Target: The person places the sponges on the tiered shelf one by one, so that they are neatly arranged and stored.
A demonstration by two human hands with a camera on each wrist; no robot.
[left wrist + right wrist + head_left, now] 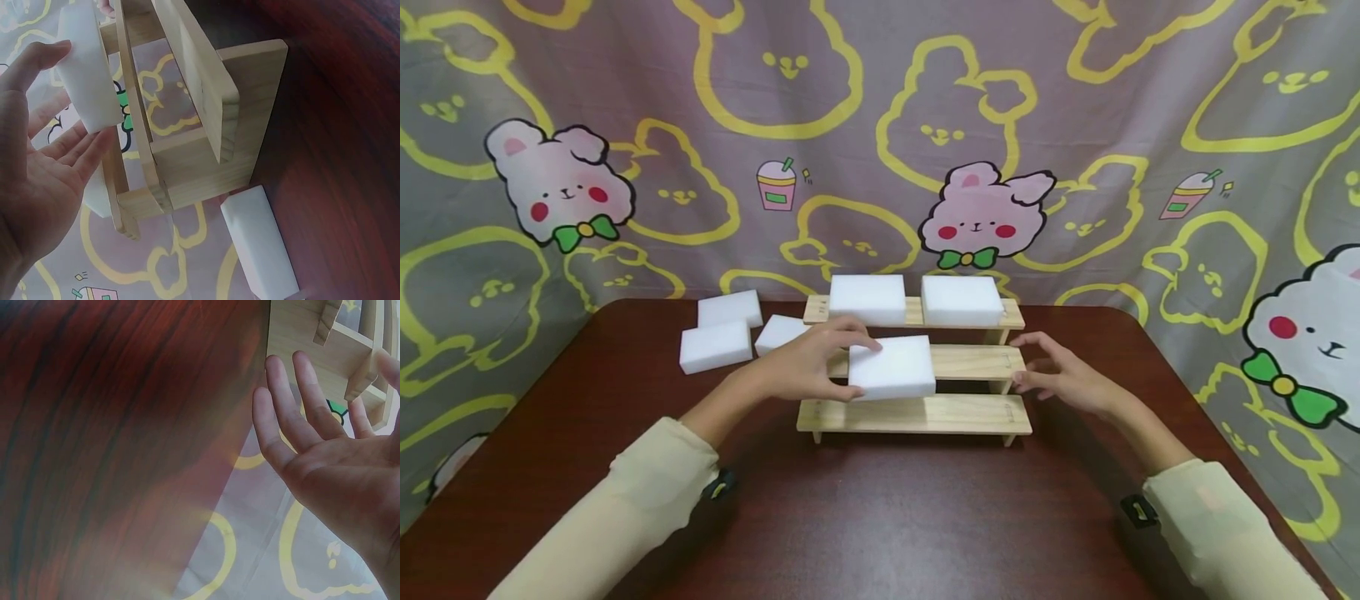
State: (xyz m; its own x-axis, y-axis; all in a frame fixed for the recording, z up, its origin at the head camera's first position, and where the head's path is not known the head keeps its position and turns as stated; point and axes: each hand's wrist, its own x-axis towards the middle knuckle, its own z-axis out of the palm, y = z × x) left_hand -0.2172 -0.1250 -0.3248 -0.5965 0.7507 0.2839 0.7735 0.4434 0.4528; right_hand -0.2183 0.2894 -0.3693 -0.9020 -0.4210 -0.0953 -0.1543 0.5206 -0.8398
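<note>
My left hand (811, 360) pinches a white foam block (892, 367) between thumb and fingers, over the middle step of a three-step wooden rack (977, 362). In the left wrist view the same block (89, 69) is held at its ends, beside the rack's boards (200, 75). At the rack's right end is my right hand (1067, 375), its fingertips close to the middle step's edge. The right wrist view shows that hand (331, 456) with loosely extended fingers and nothing in it. Whether it touches the rack I cannot tell.
Two white blocks (867, 298) (962, 300) sit side by side on the top step. Left of the rack, three more lie on the dark wooden table (880, 517): a rear block (728, 309), a front block (716, 346) and one by the rack (779, 332). A patterned curtain (850, 167) hangs behind.
</note>
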